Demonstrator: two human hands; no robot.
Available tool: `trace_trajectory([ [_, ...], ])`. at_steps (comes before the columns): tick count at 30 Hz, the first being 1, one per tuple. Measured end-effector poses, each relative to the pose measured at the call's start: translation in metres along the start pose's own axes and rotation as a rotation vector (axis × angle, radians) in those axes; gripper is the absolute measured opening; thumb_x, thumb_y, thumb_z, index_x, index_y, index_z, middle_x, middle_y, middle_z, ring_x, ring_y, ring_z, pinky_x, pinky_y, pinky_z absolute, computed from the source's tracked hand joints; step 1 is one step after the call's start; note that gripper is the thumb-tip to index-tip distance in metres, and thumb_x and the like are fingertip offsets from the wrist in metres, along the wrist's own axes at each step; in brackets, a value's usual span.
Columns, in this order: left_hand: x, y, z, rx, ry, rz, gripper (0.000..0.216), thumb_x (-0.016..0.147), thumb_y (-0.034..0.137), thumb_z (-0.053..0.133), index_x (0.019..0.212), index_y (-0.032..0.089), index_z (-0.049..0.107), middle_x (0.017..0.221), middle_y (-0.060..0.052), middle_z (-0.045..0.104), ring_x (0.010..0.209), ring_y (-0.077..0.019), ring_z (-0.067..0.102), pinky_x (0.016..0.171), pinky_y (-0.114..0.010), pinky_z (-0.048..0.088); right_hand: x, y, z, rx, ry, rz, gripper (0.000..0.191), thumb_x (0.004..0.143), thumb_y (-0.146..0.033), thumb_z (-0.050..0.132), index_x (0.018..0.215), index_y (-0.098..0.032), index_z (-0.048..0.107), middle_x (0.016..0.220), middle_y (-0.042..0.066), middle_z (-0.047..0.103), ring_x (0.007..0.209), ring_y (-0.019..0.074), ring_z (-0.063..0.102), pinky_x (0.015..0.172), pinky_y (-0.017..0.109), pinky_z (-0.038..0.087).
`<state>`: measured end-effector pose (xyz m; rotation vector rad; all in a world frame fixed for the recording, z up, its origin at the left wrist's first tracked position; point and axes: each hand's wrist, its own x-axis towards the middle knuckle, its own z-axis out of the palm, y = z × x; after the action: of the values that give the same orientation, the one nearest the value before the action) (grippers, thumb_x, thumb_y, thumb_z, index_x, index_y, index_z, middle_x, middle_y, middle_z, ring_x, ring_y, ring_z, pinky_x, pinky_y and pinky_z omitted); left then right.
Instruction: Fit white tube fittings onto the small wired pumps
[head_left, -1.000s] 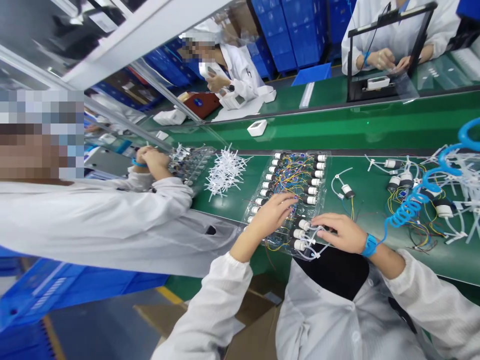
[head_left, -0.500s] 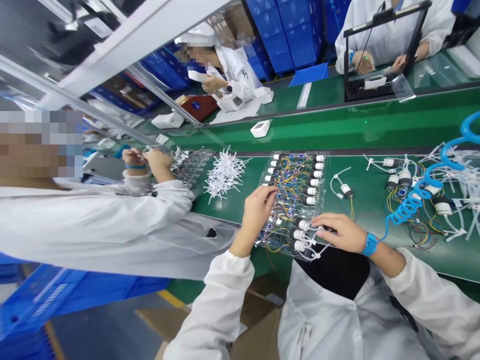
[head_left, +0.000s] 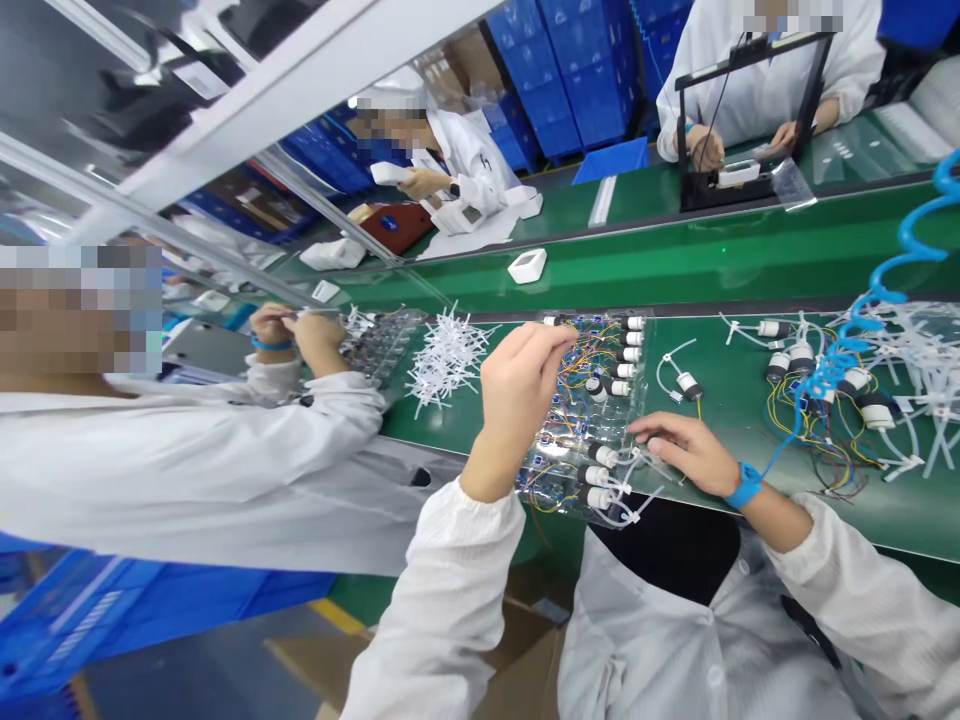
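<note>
My left hand (head_left: 521, 395) is raised over a clear plastic tray (head_left: 641, 375), thumb and fingertips pinched together on thin coloured wires (head_left: 577, 365). Below its fingers, a small black-and-white motor (head_left: 596, 388) sits askew among the wires. More such motors (head_left: 631, 338) lie in a column along the tray's right side. Close to the tray's right edge is my right hand (head_left: 694, 455), palm down with fingers loosely stretched and nothing visible in them. White tubes with connectors (head_left: 626, 490) hang from the motors at the near end.
A pile of white tube pieces (head_left: 448, 358) lies left of the tray. One motor with a tube (head_left: 687, 385) rests to the right, then a heap of motors (head_left: 801, 358) and a coiled blue cord (head_left: 844, 350). A co-worker's sleeve (head_left: 330, 415) is close on the left.
My left hand has risen from the tray, pinching wires, and a motor beneath it now sits askew. My right hand has shifted slightly right, off the tubes, with its fingers straighter.
</note>
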<state>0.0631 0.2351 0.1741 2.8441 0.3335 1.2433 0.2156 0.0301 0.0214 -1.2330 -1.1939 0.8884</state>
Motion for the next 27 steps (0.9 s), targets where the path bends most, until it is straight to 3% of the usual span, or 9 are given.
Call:
trace_trajectory([
  [7, 0.039, 0.048, -0.027, -0.034, 0.054, 0.081, 0.015, 0.111, 0.019, 0.068, 0.106, 0.023, 0.081, 0.1, -0.002, 0.086, 0.092, -0.0175, 0.081, 0.088, -0.032, 0.065, 0.006, 0.002, -0.006, 0.651, 0.076, 0.175, 0.058, 0.104, -0.065, 0.068, 0.146, -0.025, 0.068, 0.154, 0.019, 0.071, 0.123, 0.0312, 0.077, 0.09, 0.042, 0.068],
  [11, 0.042, 0.062, -0.024, -0.115, -0.05, 0.116, 0.018, 0.113, 0.022, 0.066, 0.106, 0.025, 0.082, 0.1, -0.001, 0.086, 0.093, -0.0168, 0.081, 0.086, -0.03, 0.066, 0.006, -0.005, -0.014, 0.801, 0.084, 0.248, 0.07, 0.106, -0.081, 0.047, 0.154, -0.032, 0.06, 0.161, 0.015, 0.066, 0.128, 0.0337, 0.076, 0.09, 0.046, 0.07],
  [14, 0.037, 0.059, -0.015, -0.152, -0.119, 0.134, 0.017, 0.113, 0.02, 0.065, 0.107, 0.024, 0.081, 0.101, -0.001, 0.086, 0.092, -0.0153, 0.082, 0.085, -0.027, 0.065, 0.004, -0.006, -0.019, 0.814, 0.053, 0.279, 0.061, 0.107, -0.074, 0.055, 0.146, -0.03, 0.067, 0.147, 0.014, 0.075, 0.112, 0.0294, 0.08, 0.081, 0.041, 0.07],
  [17, 0.031, 0.043, -0.006, -0.174, -0.149, 0.097, 0.01, 0.111, 0.021, 0.069, 0.109, 0.023, 0.08, 0.102, -0.001, 0.086, 0.093, -0.0158, 0.082, 0.087, -0.027, 0.064, 0.003, -0.001, -0.019, 0.825, 0.048, 0.283, 0.042, 0.102, -0.057, 0.074, 0.128, -0.025, 0.076, 0.124, 0.013, 0.081, 0.091, 0.0229, 0.077, 0.069, 0.033, 0.065],
  [21, 0.013, -0.004, 0.013, -0.178, -0.271, -0.067, 0.015, 0.111, 0.029, 0.07, 0.121, 0.021, 0.078, 0.115, -0.007, 0.085, 0.099, -0.0193, 0.081, 0.092, -0.033, 0.064, 0.006, 0.005, -0.016, 0.897, 0.11, 0.282, 0.035, 0.095, -0.049, 0.084, 0.118, -0.023, 0.079, 0.108, 0.009, 0.08, 0.082, 0.0185, 0.072, 0.061, 0.027, 0.057],
  [25, -0.026, -0.058, 0.042, -0.114, -0.637, -0.221, 0.015, 0.109, 0.024, 0.068, 0.121, 0.022, 0.077, 0.111, -0.007, 0.085, 0.098, -0.0238, 0.081, 0.092, -0.039, 0.064, 0.009, 0.012, -0.017, 0.879, 0.179, 0.239, 0.032, 0.094, -0.049, 0.083, 0.113, -0.023, 0.077, 0.105, 0.01, 0.078, 0.081, 0.02, 0.07, 0.055, 0.027, 0.051],
  [27, -0.048, -0.075, 0.052, -0.04, -0.74, -0.225, 0.013, 0.103, 0.019, 0.074, 0.115, 0.023, 0.078, 0.111, -0.008, 0.084, 0.101, -0.0263, 0.08, 0.095, -0.041, 0.064, 0.01, 0.014, -0.018, 0.881, 0.205, 0.222, 0.028, 0.095, -0.046, 0.082, 0.111, -0.024, 0.076, 0.106, 0.009, 0.079, 0.081, 0.0198, 0.07, 0.054, 0.027, 0.047],
])
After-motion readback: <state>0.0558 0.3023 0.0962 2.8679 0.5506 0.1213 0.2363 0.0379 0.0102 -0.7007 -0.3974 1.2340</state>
